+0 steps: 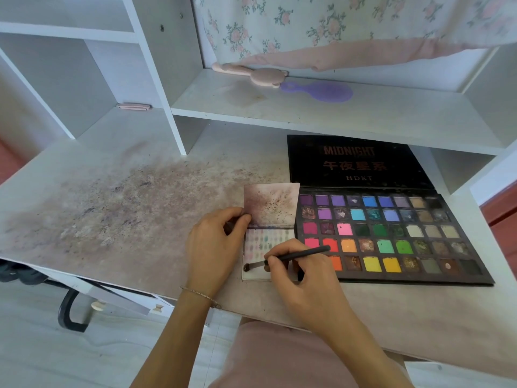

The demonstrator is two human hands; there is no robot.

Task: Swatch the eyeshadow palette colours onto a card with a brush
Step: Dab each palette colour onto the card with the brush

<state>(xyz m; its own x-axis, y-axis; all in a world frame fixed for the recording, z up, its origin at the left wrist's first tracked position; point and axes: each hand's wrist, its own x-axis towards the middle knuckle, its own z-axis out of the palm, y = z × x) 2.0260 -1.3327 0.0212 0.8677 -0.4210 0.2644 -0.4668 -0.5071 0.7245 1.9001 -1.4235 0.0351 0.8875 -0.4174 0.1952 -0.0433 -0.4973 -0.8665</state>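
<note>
An open black eyeshadow palette (391, 236) with several rows of coloured pans lies on the desk at the right, its lid flat behind it. Left of it lies a small folded white card (263, 245) with rows of pale swatches on its lower half and a stained upper flap. My right hand (305, 278) grips a dark brush (291, 257); its tip touches the card's lower left corner. My left hand (215, 247) pinches the card's left edge at the fold.
The desk top (126, 208) is smeared with powder stains. On the shelf behind lie a pink brush-like tool (251, 72) and a purple hand mirror (321, 91). A floral cloth (335, 29) hangs above. The desk's front edge runs just below my wrists.
</note>
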